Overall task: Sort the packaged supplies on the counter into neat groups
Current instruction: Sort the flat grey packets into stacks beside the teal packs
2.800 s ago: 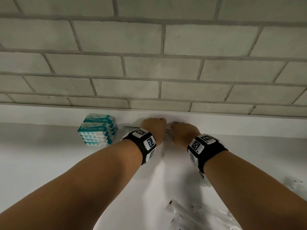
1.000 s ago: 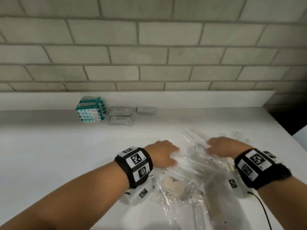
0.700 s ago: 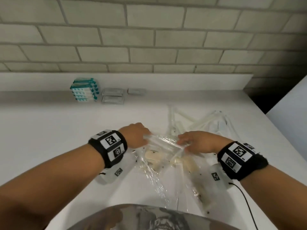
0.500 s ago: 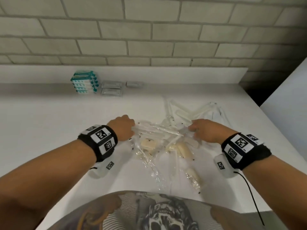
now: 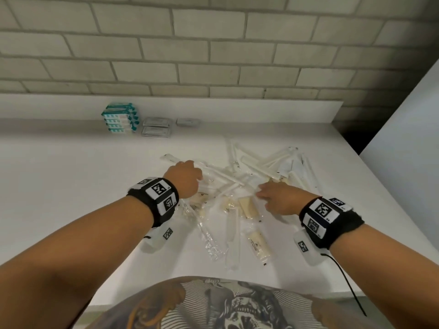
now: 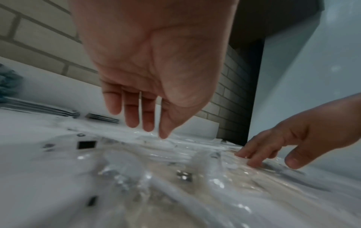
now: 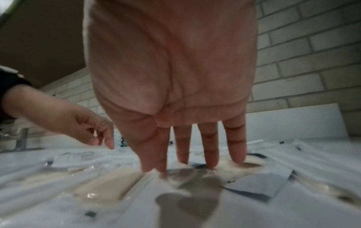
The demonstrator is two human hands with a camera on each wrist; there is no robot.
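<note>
A loose pile of clear-wrapped supplies [image 5: 234, 186] lies mid-counter: long white sticks [image 5: 221, 173], a white comb [image 5: 232, 224] and cream tubes [image 5: 257, 242]. My left hand [image 5: 184, 179] hovers over the pile's left side, fingers [image 6: 132, 117] straight, tips just above the wrappers and holding nothing. My right hand [image 5: 276, 198] is at the pile's right side, with its straight fingers [image 7: 210, 152] pressing down on the packets [image 7: 252, 182]. At the back left stand a stack of teal-and-white boxes [image 5: 120, 121], flat grey packets [image 5: 156, 128] and a small grey box [image 5: 187, 122].
A brick wall [image 5: 213, 55] with a white upstand [image 5: 261, 110] closes the counter's back. The counter [image 5: 71, 174] ends at a dark gap [image 5: 349, 136] and a pale panel [image 5: 408, 138] on the right. Its front edge lies close to my body.
Both hands came back from the sorted stacks at the back wall to the pile near the front. The wrapped items now lie spread flatter under my hands.
</note>
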